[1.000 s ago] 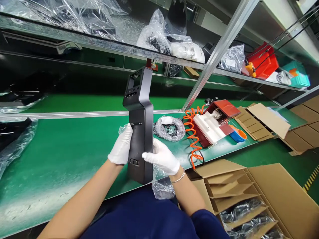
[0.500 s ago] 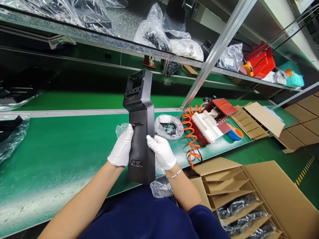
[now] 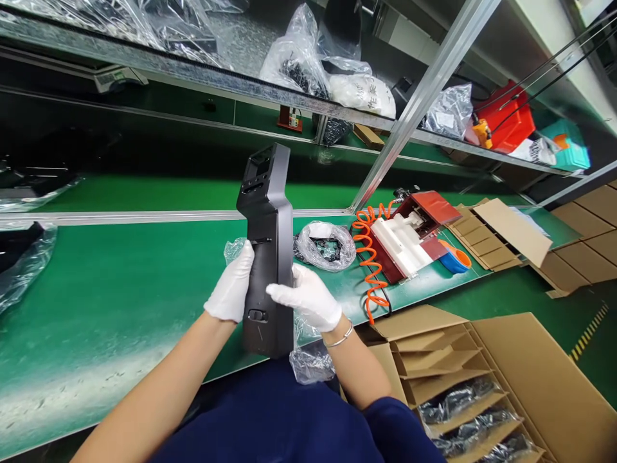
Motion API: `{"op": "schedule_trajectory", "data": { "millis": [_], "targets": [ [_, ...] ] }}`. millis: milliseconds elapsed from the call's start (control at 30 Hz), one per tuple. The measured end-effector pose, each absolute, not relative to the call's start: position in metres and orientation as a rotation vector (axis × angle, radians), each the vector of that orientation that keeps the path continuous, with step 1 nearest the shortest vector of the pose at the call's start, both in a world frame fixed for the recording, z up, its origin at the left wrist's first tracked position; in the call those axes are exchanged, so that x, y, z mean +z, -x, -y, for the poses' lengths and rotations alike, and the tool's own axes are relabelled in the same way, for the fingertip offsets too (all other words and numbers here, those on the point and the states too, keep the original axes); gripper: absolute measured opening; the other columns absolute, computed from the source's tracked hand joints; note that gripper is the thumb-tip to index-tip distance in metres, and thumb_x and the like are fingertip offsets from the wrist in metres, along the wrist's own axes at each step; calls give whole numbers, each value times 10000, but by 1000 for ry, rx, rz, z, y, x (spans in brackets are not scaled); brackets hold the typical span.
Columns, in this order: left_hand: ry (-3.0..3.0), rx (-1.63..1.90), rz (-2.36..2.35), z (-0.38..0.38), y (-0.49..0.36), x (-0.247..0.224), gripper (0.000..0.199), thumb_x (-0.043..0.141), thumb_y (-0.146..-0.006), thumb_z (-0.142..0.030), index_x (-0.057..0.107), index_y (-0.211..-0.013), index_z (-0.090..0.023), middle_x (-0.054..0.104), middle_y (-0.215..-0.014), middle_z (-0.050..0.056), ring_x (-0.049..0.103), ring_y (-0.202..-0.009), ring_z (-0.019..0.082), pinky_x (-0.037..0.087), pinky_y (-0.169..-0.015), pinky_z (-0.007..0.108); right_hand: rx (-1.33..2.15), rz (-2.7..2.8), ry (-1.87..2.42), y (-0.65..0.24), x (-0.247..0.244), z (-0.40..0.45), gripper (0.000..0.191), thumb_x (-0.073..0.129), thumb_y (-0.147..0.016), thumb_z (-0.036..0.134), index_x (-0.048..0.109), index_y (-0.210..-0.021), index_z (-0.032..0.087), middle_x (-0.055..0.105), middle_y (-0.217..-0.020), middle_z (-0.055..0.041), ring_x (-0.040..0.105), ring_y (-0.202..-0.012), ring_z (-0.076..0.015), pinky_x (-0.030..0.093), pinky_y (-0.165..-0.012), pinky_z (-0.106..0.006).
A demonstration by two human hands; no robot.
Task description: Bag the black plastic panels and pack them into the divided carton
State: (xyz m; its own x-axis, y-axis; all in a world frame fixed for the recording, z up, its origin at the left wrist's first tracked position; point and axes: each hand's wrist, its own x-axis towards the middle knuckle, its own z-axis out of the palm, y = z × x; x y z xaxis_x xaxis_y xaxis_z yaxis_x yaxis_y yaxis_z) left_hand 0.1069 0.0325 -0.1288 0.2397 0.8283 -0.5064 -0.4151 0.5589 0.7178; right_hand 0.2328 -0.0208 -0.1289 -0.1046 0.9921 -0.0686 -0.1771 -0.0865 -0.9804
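Between my two white-gloved hands stands a long black plastic housing, bent near its upper part, with slots and openings on its face. My left hand grips its left edge, the fingers partly hidden behind it. On the other side my right hand holds the right edge, its thumb lying across the front face. Behind the housing, to the right, a clear plastic bag with a green circuit board in it lies on the green bench. More crumpled clear plastic hangs at the bench edge below my right hand.
To the right are an orange coiled hose, a red and white fixture and a blue-orange tape roll. An open carton with dividers and bagged parts stands at lower right. A shelf with bagged parts runs overhead.
The housing has turned slightly, showing more of its right side, and its top has dipped. My right hand has shifted down and its thumb now reaches farther across the front.
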Motion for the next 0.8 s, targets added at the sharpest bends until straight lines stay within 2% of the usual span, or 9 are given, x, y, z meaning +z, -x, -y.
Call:
{"op": "schedule_trajectory", "data": {
  "millis": [100,167,300,367,467,600,667,733,800],
  "targets": [
    [-467,909,-1017,-32,-107,-129,442,463,-1052,-484,755,-1040,-152,791,-753,73,770,-660,186,638,-664,251,1341,993,1197,-231,-128,21,429,793,-715,622,570,-697,256,589,-707,12,545,-674,-173,543,-720,-355],
    [-464,913,-1067,-32,-106,-130,427,495,-1037,-500,753,-1041,-159,785,-730,62,765,-641,188,637,-657,250,1322,1009,1226,-231,-127,21,458,786,-719,639,528,-663,265,573,-680,14,564,-699,-187,556,-747,-364],
    [-475,889,-1048,-34,-105,-133,467,462,-1045,-514,751,-1055,-149,799,-783,89,776,-680,206,647,-695,277,1460,1089,1059,-232,-126,22,501,884,-611,595,645,-887,252,684,-879,-2,629,-851,-210,569,-862,-366],
    [-474,896,-1014,-35,-105,-134,459,461,-1047,-507,747,-1081,-150,804,-809,94,781,-706,203,648,-721,279,1390,1025,1137,-232,-127,22,444,840,-673,609,600,-781,251,641,-781,13,586,-733,-182,565,-792,-359],
    [-476,896,-1027,-36,-105,-135,446,489,-1034,-522,744,-1056,-157,801,-796,85,770,-663,191,644,-704,269,1296,990,1228,-232,-128,22,499,781,-759,599,431,-621,270,525,-641,32,513,-644,-163,546,-732,-355],
    [-481,891,-1016,-35,-105,-134,468,484,-1028,-547,743,-1018,-158,795,-774,80,752,-607,190,638,-641,267,1448,1062,1036,-229,-127,22,369,879,-675,466,601,-790,254,636,-821,20,588,-758,-172,551,-802,-345],
    [-465,880,-1000,-34,-106,-134,463,487,-1029,-540,744,-1054,-157,792,-772,79,753,-612,192,639,-647,272,1346,985,1110,-228,-128,19,399,862,-692,510,558,-696,252,572,-713,33,541,-669,-156,542,-737,-337],
    [-430,837,-989,-34,-108,-136,463,512,-1013,-557,743,-1073,-160,785,-757,75,751,-614,199,639,-638,281,1216,940,1212,-230,-129,17,553,806,-726,631,427,-560,264,454,-584,44,467,-575,-141,525,-666,-335],
    [-403,796,-976,-38,-106,-140,481,533,-989,-599,744,-1017,-166,761,-696,60,721,-552,193,612,-547,274,1231,952,1199,-237,-132,18,623,681,-757,795,462,-542,254,479,-559,29,480,-539,-143,536,-631,-346]
  ]
}}
